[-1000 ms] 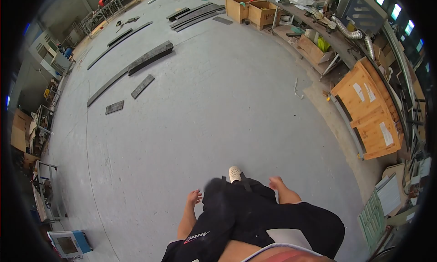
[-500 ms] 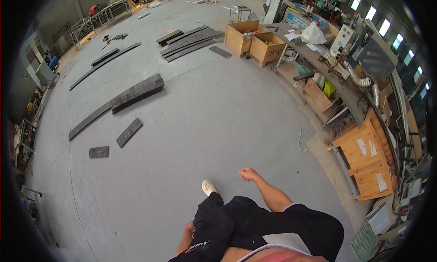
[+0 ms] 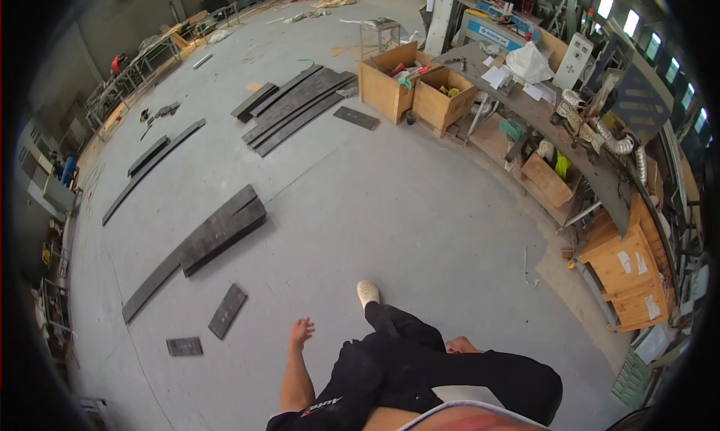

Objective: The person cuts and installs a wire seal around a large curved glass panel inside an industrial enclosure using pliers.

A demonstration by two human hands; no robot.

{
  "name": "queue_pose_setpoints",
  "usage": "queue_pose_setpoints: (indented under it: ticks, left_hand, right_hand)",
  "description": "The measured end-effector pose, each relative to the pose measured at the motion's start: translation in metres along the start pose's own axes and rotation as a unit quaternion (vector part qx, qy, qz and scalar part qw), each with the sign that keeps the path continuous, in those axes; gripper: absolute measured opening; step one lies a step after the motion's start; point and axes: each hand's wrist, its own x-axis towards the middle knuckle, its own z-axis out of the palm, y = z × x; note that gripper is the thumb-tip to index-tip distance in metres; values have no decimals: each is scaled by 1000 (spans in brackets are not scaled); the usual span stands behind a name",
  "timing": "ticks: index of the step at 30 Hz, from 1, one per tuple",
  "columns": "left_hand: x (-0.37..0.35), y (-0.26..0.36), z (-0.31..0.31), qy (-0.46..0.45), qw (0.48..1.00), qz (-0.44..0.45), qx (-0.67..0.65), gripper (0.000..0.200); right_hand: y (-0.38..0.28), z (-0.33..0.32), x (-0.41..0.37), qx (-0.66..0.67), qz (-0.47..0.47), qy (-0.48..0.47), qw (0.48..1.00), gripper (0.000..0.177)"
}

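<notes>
My left hand swings out in front of my body, above the bare floor. Its fingers are loosely bent and a little apart, with nothing in them. Only part of my right hand shows beside my dark clothing; its fingers are mostly hidden. The nearest things to my left hand are a short dark plank and a smaller dark block, both lying flat on the floor. Beyond them lie long dark boards, partly stacked. Neither hand touches any of these.
More dark boards lie farther ahead, with a thin pair to the left. Two open wooden boxes stand beside a cluttered workbench on the right. A wooden cabinet is nearer. My light shoe is on the grey floor.
The boards and boxes appear closer and lower in view as I walk forward. My left hand has swung forward, and my right hand has moved back beside my body.
</notes>
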Motion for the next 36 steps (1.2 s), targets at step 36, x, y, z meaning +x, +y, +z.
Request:
queue_pose_setpoints:
  ticks: [36]
  left_hand:
    - [888, 956, -168, -21, 973, -207, 95, 36]
  right_hand:
    - [-1368, -126, 260, 155, -39, -16, 987, 35]
